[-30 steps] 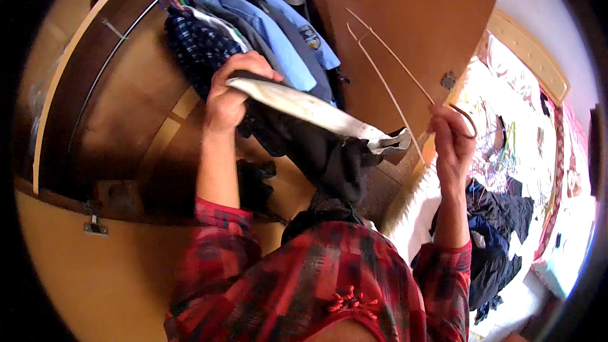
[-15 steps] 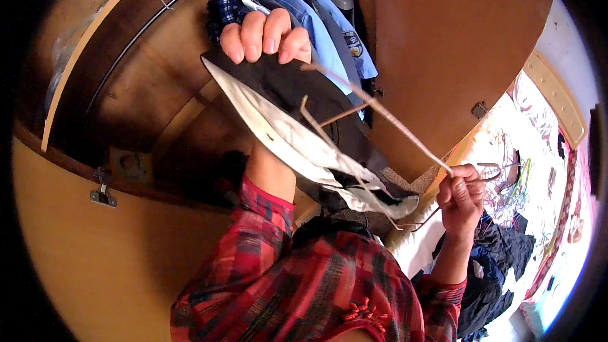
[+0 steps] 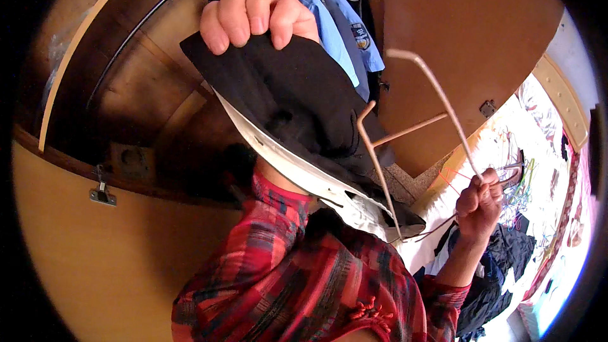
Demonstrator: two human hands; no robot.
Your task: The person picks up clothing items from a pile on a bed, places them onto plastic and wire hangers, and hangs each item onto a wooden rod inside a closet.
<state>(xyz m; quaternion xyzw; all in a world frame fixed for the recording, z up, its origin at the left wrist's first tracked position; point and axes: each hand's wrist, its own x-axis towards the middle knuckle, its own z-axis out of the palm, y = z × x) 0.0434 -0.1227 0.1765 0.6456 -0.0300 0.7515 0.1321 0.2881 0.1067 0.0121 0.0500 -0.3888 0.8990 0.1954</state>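
Observation:
Raised at the upper middle, my left hand [image 3: 259,12] grips the edge of a pair of black trousers [image 3: 266,88], its fingers curled over the cloth. The pale lining of the waistband [image 3: 278,152] shows along the lower side, and the rest of the garment hangs toward my body. At the right, my right hand [image 3: 479,206] is closed around a beige metal hanger [image 3: 457,128], near its hook. The hanger's bars point up and left beside the trousers. One of its arms passes in front of the cloth's right end; whether they touch I cannot tell.
An open wardrobe holds blue and dark clothes [image 3: 342,19] on a rod [image 3: 149,22]. Its brown door [image 3: 437,25] stands behind the hanger. On a bed to the right lie loose coloured hangers [image 3: 522,180] and a heap of dark clothes [image 3: 506,256].
My left hand has come up and slightly left, turning more of the trousers' black outside into view. The right hand has moved right and a little down, turning the hanger away from the cloth.

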